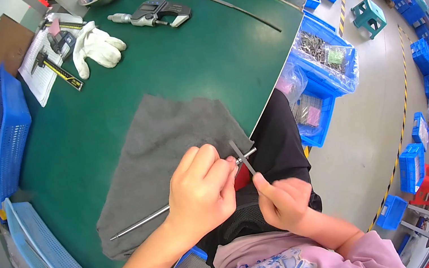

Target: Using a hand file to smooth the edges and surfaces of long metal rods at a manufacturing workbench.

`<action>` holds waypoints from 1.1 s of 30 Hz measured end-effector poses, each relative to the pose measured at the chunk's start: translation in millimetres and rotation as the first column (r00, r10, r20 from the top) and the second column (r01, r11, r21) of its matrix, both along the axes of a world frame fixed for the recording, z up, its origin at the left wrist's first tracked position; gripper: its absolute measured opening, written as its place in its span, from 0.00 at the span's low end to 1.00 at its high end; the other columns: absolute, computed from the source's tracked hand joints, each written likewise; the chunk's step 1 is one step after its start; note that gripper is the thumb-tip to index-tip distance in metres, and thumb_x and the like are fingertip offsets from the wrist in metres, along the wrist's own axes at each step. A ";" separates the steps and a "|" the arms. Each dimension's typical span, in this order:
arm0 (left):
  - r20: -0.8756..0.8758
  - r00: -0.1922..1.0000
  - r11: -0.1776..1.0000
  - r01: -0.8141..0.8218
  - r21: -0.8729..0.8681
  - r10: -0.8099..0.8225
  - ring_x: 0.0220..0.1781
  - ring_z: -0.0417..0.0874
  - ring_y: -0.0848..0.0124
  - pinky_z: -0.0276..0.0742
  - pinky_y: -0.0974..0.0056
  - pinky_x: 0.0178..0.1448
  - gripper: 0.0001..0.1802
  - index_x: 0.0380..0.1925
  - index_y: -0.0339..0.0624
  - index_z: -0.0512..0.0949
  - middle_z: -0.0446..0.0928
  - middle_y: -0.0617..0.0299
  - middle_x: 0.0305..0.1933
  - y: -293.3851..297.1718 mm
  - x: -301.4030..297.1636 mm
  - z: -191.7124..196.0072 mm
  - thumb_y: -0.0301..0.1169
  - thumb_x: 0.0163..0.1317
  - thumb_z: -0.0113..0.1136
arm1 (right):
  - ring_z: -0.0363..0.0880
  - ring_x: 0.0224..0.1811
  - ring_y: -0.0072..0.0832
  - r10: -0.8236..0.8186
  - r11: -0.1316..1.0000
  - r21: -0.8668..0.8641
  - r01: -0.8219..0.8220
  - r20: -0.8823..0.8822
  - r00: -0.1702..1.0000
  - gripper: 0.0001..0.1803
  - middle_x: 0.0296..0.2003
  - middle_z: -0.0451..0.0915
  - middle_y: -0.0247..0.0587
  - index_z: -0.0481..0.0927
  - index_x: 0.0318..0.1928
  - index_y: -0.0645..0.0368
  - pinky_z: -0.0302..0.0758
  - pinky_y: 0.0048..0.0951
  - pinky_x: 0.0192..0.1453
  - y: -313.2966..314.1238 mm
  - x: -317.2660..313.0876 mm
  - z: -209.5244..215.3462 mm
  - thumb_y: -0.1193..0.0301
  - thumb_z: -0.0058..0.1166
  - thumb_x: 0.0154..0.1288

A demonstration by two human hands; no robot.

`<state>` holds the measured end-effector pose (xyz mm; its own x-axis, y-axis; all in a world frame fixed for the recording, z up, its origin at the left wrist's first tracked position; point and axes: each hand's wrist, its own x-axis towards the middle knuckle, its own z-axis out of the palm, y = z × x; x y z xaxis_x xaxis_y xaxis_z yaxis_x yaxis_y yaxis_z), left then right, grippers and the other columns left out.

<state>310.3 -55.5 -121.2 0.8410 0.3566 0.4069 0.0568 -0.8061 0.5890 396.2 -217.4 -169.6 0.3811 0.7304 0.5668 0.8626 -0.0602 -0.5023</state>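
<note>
My left hand (204,190) is closed around a slim, shiny metal rod (144,221). The rod slants from the lower left of a grey cloth (151,151) up to the right, and its far end sticks out past my fingers. In my right hand (284,202) I grip a narrow, flat grey file (240,155), thumb along its near end. The file crosses the rod close to that protruding end, apparently touching it. My left fingers hide the middle of the rod.
On the green table (175,72) lie a digital micrometer (159,13), a white glove (97,48), a caliper (59,72) and a thin flat strip (232,9). Blue baskets (6,130) line the left edge. A blue bin (327,88) of metal parts stands beside the table's right edge.
</note>
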 end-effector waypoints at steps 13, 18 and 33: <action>0.015 1.000 1.000 0.001 0.002 -0.001 0.25 0.68 0.60 0.66 0.59 0.27 0.08 0.19 0.36 0.73 0.65 0.57 0.24 0.4 2.9 1.1 0.18 0.43 0.64 | 0.59 0.09 0.23 -0.042 0.988 0.149 0.044 -0.013 0.999 0.21 0.12 0.60 0.29 0.84 0.42 0.65 0.57 0.24 0.14 27.8 0.2 -13.4 0.82 0.57 0.42; 0.015 1.000 1.000 -0.001 0.008 0.001 0.25 0.68 0.60 0.66 0.59 0.27 0.08 0.19 0.36 0.73 0.65 0.58 0.24 0.1 2.2 2.3 0.17 0.43 0.63 | 0.62 0.10 0.24 0.011 0.992 0.127 -0.015 0.032 0.999 0.22 0.13 0.63 0.31 0.79 0.47 0.70 0.59 0.24 0.17 19.5 0.3 -14.6 0.85 0.60 0.47; 0.002 1.000 1.000 0.011 -0.011 -0.010 0.25 0.69 0.60 0.66 0.59 0.27 0.07 0.20 0.36 0.73 0.65 0.57 0.25 -0.7 2.4 1.2 0.17 0.43 0.63 | 0.59 0.10 0.22 -0.032 0.992 0.120 0.024 0.062 0.998 0.20 0.13 0.60 0.28 0.83 0.43 0.64 0.57 0.23 0.15 19.2 2.8 -21.6 0.83 0.58 0.44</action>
<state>312.6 -56.2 -120.0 0.8438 0.3523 0.4048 0.0471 -0.8000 0.5982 399.0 -198.2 -191.2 0.3608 0.6454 0.6732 0.8919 -0.0278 -0.4513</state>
